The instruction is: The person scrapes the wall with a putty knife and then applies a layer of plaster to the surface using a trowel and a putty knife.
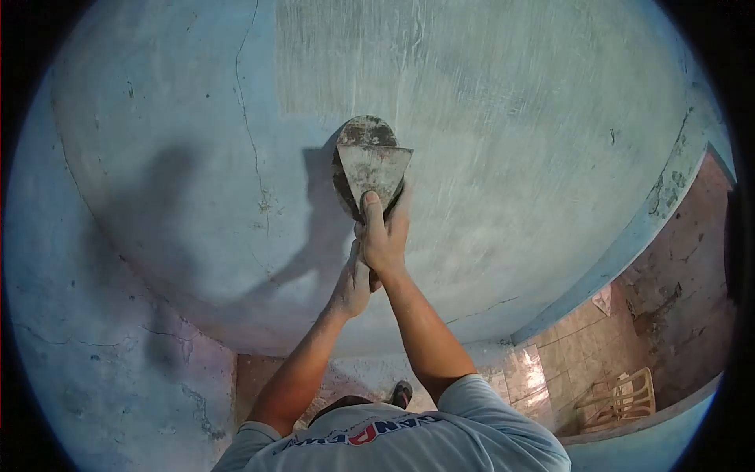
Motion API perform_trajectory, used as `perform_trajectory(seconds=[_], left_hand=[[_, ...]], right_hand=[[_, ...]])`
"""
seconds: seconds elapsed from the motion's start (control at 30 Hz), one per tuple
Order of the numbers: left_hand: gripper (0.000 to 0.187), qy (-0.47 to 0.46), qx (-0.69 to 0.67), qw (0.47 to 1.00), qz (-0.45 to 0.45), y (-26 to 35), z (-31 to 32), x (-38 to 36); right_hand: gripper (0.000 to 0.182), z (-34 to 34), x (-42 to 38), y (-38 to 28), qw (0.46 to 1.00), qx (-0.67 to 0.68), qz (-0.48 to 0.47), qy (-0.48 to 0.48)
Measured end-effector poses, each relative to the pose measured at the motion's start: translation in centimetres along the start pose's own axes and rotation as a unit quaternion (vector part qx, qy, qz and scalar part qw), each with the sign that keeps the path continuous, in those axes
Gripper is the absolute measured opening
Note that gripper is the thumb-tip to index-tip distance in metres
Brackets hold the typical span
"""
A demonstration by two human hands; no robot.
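Note:
My right hand (pixel 384 237) is wrapped round the lower end of a putty knife (pixel 375 169), its thumb along the base of the blade. The wide, stained metal blade points up the wall. Behind it is a dark, oval, plaster-smeared plate (pixel 366 130), partly hidden by the blade and my fingers. My left hand (pixel 353 285) is closed just below, pressed against my right wrist. What the left fingers hold is hidden. Both tools overlap the pale blue wall (pixel 314 86), near the lower edge of a streaked, whitish coated area (pixel 472 79).
A long crack (pixel 245 102) runs down the wall left of my hands. At the lower right, past a wall edge (pixel 605 267), a plastic chair (pixel 625 397) stands on a tiled floor (pixel 562 358). My shoe (pixel 403 391) shows below.

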State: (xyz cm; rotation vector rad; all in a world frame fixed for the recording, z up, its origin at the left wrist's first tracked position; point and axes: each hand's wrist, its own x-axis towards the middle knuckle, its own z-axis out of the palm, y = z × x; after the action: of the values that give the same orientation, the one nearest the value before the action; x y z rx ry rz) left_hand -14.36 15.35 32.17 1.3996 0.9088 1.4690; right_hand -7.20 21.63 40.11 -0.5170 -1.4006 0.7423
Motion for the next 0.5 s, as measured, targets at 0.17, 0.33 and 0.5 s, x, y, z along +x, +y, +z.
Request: perform_trajectory(seconds=[0.17,0.33,0.5], left_hand=[[0.067,0.023,0.016,1.0,-0.006,-5.9,0.8,-5.7],[0.068,0.001,0.026,0.999,0.027,-5.4,-0.2,-4.4],[0.061,0.035,0.036,0.997,0.058,1.4,-0.1,0.9]], right_hand=[[0.061,-1.0,-7.6,2.6,0.999,-0.005,0.052,0.007],[0.057,-0.6,-4.9,1.6,1.0,-0.008,0.029,0.004],[0.056,0.9,1.0,-3.9,0.998,0.027,0.056,-0.001]])
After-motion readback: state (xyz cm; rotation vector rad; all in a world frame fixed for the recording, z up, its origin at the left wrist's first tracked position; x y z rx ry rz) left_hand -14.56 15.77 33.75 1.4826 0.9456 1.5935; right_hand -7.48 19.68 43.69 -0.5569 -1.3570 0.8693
